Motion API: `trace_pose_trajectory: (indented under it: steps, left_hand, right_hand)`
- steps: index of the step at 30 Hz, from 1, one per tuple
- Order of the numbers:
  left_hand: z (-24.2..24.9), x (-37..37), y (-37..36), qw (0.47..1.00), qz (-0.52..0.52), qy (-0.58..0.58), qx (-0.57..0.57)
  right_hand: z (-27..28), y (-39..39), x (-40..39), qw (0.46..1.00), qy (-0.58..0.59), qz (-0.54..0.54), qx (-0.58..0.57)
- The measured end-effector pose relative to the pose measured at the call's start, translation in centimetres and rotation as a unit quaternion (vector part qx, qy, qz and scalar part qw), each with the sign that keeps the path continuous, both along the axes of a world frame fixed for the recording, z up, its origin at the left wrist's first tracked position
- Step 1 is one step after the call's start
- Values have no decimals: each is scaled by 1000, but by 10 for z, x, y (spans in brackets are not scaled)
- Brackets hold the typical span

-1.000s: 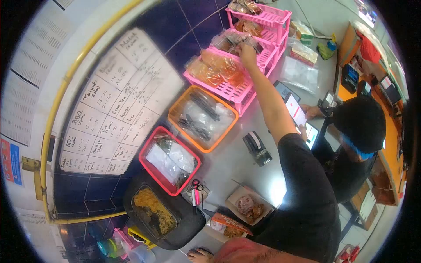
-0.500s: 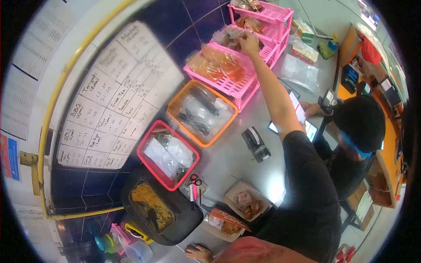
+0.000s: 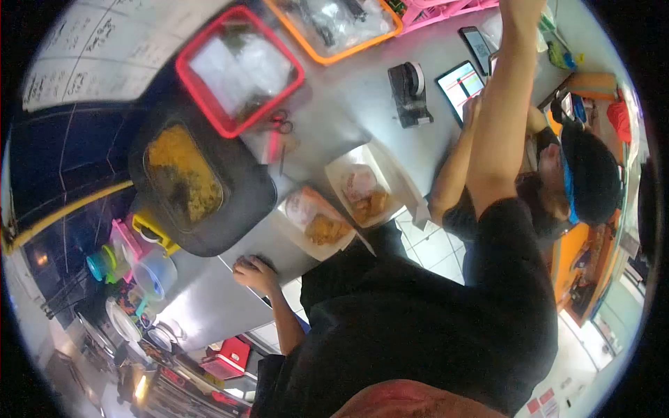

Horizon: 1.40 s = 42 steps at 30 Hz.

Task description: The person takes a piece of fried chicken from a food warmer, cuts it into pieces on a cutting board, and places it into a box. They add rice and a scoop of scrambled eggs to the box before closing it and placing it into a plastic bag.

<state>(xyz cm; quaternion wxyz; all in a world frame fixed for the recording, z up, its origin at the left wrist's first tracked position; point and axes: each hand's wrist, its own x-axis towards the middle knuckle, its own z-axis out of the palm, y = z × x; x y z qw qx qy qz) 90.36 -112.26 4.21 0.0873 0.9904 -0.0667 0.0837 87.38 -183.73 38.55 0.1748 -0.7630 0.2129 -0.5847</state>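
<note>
My left hand (image 3: 255, 274) rests at the table's near edge with its fingers curled over something small and dark that I cannot make out. To its right are two open paper food boxes, the nearer box (image 3: 289, 232) and the farther box (image 3: 343, 167). Each holds a wrapped white portion and browned fried pieces. My right arm (image 3: 498, 132) stretches up past the tablet (image 3: 460, 89), and its hand lies beyond the top of the view. A black tape dispenser (image 3: 410, 95) stands left of the tablet.
A black container (image 3: 244, 181) of yellow crumbly food sits left of the boxes. Beyond it are a red basket (image 3: 182, 70) of plastic bags, scissors (image 3: 281, 123) and an orange basket (image 3: 327, 60). A co-worker in a black cap (image 3: 591, 164) has a hand at the tablet.
My view has swung down and toward the near side. My right hand, over the bagged food in the pink racks before, has left the view. My left hand stays at the table edge.
</note>
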Motion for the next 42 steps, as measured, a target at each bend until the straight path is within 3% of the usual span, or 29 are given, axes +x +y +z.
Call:
trace_pose_trajectory:
  steps: [3, 5, 9, 12, 15, 16, 17, 18, 20, 21, 23, 24, 25, 26, 27, 29, 30, 31, 32, 36, 38, 39, 42]
  left_hand:
    - [-7, 2, 7, 998, 1, 22, -57]
    - [-14, 0, 13, 999, 1, -26, -24]
    - [11, 0, 9, 997, -22, -17, -67]
    - [17, 3, 14, 997, -19, 14, -77]
    - [22, 13, 20, 980, -53, 46, -185]
    - [35, 16, 12, 936, 15, 158, -313]
    - [43, 21, 9, 859, 78, 265, -430]
    - [39, 29, 9, 859, 76, 259, -435]
    - [28, 42, 6, 586, 208, 341, -705]
    - [31, 49, 4, 584, 203, 336, -710]
    - [38, 61, 0, 496, 256, 360, -747]
    - [38, 66, -2, 494, 248, 355, -754]
    - [34, 66, -1, 471, 257, 363, -762]
    - [31, 67, 2, 448, 266, 371, -769]
    - [26, 70, 4, 446, 260, 368, -773]
    - [16, 70, 12, 442, 248, 389, -769]
    - [16, 71, 11, 441, 242, 390, -771]
    - [19, 72, 9, 457, 259, 386, -758]
    - [19, 73, 5, 470, 276, 381, -747]
    - [12, 71, 2, 480, 283, 369, -744]
    - [15, 72, 3, 464, 308, 367, -745]
    - [16, 73, 4, 464, 302, 366, -748]
    - [21, 73, 4, 455, 279, 377, -757]
  right_hand:
    - [-4, 128, -41, 979, 59, 37, 192]
    - [-33, 188, -75, 955, 154, 45, 249]
    - [-68, 299, -100, 897, 280, -5, 342]
    - [-101, 330, -106, 889, 361, -69, 273]
    - [-97, 363, -103, 920, 295, -51, 253]
    - [-87, 379, -95, 916, 282, -50, 282]
    - [-82, 395, -91, 918, 279, -47, 279]
    - [-79, 407, -86, 918, 273, 11, 287]
    - [-74, 428, -70, 909, 272, 98, 300]
    - [-76, 436, -61, 901, 279, 125, 308]
    - [-96, 443, -51, 901, 300, 150, 274]
    - [-109, 445, -46, 887, 341, 191, 247]
    - [-114, 445, -39, 869, 381, 230, 217]
    - [-114, 441, -37, 817, 447, 263, 254]
    - [-113, 438, -29, 820, 443, 264, 248]
    - [-110, 434, -17, 846, 478, 201, 122]
    - [-101, 428, 4, 860, 450, 164, 175]
    - [-106, 412, 28, 889, 402, 154, 157]
    - [-117, 388, 58, 914, 352, 146, 136]
    - [-200, 274, 198, 935, 331, 103, 72]
    - [-254, 216, 262, 921, 377, 76, 53]
    - [-256, 208, 277, 924, 372, 75, 50]
    - [-281, 183, 322, 863, 498, -1, 87]
